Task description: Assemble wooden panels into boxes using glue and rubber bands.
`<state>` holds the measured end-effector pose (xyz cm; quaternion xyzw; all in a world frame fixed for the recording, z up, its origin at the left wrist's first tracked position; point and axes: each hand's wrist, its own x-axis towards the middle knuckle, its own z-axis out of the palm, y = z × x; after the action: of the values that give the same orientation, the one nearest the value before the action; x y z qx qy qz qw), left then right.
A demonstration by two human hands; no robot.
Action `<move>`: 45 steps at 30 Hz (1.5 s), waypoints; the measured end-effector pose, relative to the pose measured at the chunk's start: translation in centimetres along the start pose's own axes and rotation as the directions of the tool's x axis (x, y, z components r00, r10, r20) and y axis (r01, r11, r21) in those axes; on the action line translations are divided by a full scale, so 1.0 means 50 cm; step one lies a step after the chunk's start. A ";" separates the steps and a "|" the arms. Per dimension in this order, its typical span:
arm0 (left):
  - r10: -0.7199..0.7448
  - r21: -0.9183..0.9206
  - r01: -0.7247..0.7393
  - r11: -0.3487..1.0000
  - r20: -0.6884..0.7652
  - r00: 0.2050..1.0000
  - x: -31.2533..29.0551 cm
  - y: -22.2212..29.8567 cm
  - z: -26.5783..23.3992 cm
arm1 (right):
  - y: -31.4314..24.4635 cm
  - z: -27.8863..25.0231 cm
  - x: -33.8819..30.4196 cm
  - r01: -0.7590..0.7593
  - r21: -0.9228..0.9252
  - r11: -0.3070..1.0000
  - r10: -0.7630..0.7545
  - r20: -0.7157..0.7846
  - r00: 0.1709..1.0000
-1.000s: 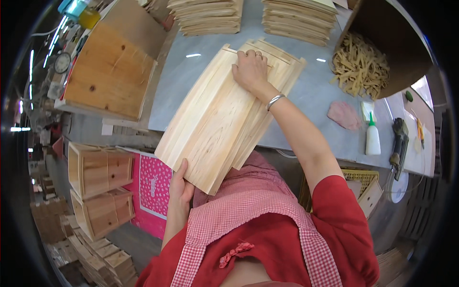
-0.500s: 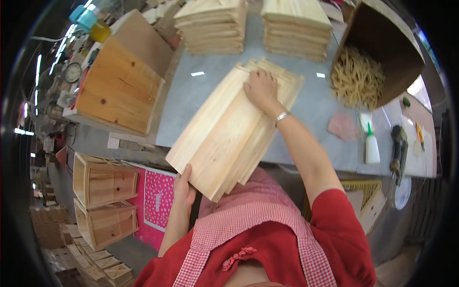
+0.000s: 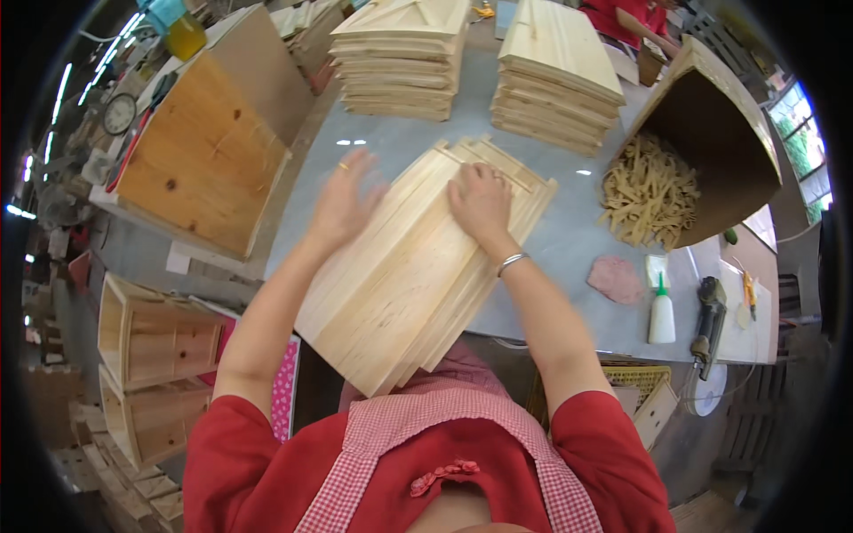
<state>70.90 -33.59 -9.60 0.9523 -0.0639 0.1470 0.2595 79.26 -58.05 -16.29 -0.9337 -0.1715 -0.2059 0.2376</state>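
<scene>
A skewed stack of pale wooden panels [image 3: 400, 293] lies slantwise at the table's front edge, its near end jutting out towards my apron. My right hand [image 3: 480, 202] rests on top of the stack near its far end, fingers lying on the wood, a silver bracelet on the wrist. To the left, my left hand [image 3: 348, 200] hovers by the stack's left edge, empty, with fingers apart and blurred by motion. Thin strips [image 3: 493, 160] show along the far end of the panels.
Behind stand two taller panel piles [image 3: 395, 67] [image 3: 560, 80]. An open carton [image 3: 733, 133] of curly wood shavings [image 3: 649, 191] lies at right, near a glue bottle [image 3: 662, 318] and a black power tool [image 3: 708, 324]. Wooden boxes [image 3: 169, 342] stand at left. Another person's red sleeve [image 3: 609, 18] shows at the back.
My left hand has left the near end of the panels and risen to the stack's far left side. My right hand stays on top. The whole view has shifted slightly.
</scene>
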 end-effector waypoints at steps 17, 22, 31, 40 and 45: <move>0.246 0.344 -0.203 0.917 -0.085 0.965 0.239 -0.044 0.013 | -0.009 -0.006 0.003 -0.009 0.024 1.000 0.008 0.031 0.999; 0.258 0.518 -0.166 0.839 -0.111 0.960 0.513 -0.043 -0.014 | -0.010 -0.010 0.003 -0.001 0.028 1.000 0.000 0.026 1.000; 0.068 0.603 -0.265 0.752 0.329 0.942 0.567 -0.003 -0.099 | -0.013 -0.006 0.000 -0.017 0.054 0.998 0.016 0.005 1.000; 0.106 0.553 -0.144 0.821 0.100 0.989 0.585 -0.005 -0.025 | -0.008 -0.009 0.001 -0.027 0.041 0.999 0.026 0.031 0.999; 0.443 0.560 -0.390 0.731 0.045 0.895 0.469 -0.014 -0.058 | -0.009 -0.009 -0.001 -0.013 0.043 0.999 0.013 -0.001 1.000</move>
<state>92.57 -32.58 -0.21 0.9392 -0.2181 0.2571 -0.0654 78.88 -57.91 -15.81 -0.9293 -0.1695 -0.2013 0.2590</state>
